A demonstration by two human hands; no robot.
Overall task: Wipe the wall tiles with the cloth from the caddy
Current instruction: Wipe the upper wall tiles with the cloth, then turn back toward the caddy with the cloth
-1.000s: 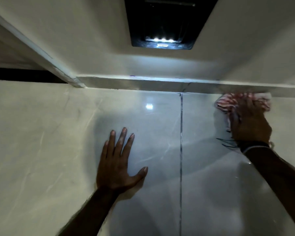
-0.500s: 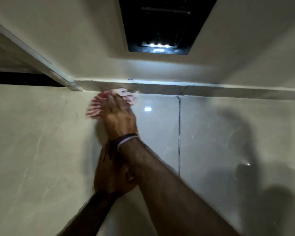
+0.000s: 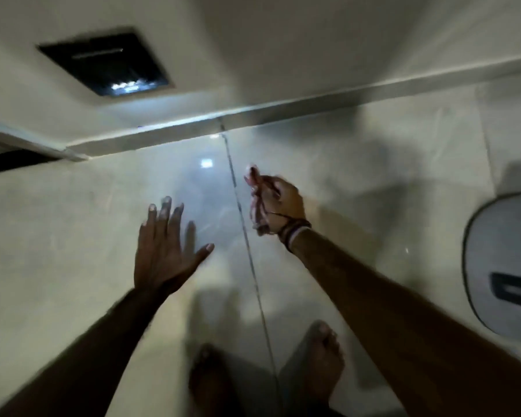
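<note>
Glossy pale wall tiles (image 3: 73, 224) fill the view, split by a thin vertical grout line (image 3: 247, 245). My right hand (image 3: 278, 203) is shut on a bunched red-and-white cloth (image 3: 257, 203), held just right of the grout line below the tile top; I cannot tell whether the cloth touches the wall. My left hand (image 3: 163, 251) is open with fingers spread, flat against or just off the tile left of the line. Dark bands circle my right wrist.
A ledge (image 3: 283, 106) runs along the tile top under the ceiling, which holds a dark vent (image 3: 106, 64) with lights. A rounded grey appliance (image 3: 506, 266) hangs at the right edge. Bare feet (image 3: 325, 365) show blurred at the bottom.
My right hand left the top left of the tile and came down to the right of the grout line, cloth bunched. The view tilted and swung, showing the appliance and feet.
</note>
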